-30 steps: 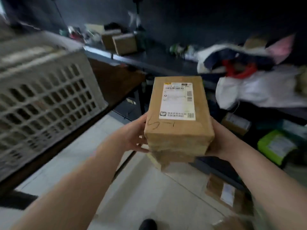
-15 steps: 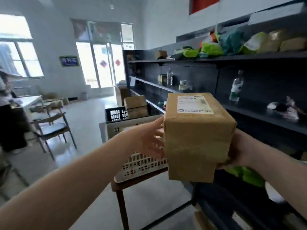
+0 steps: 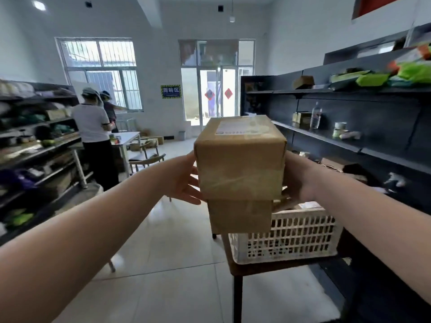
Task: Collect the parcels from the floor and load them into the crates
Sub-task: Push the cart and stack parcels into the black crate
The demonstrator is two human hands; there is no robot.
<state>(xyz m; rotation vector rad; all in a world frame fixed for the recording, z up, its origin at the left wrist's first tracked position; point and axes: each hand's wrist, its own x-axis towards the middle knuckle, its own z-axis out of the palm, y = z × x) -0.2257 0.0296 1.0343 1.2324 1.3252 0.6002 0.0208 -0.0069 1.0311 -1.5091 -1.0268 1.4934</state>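
Crate (image 3: 283, 236) now shifting to 5 o'clock; left hand (image 3: 184, 180), right hand (image 3: 297, 177) pressing flat-fingered against taped brown stacked parcels (image 3: 240, 164).

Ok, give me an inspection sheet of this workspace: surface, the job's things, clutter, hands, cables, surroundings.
Surface: dark wooden table bearing a white crate.
Job's things: two stacked cardboard parcels, top parcel labelled, lower parcel beneath it; more parcels seem to lie in the crate.
Clutter: bottle and green bags on the right shelves.
Hands: left hand and right hand press flat against the stack's sides.
Cables: nothing seen.
Surroundings: tiled floor, two people at the left shelving, glass door.
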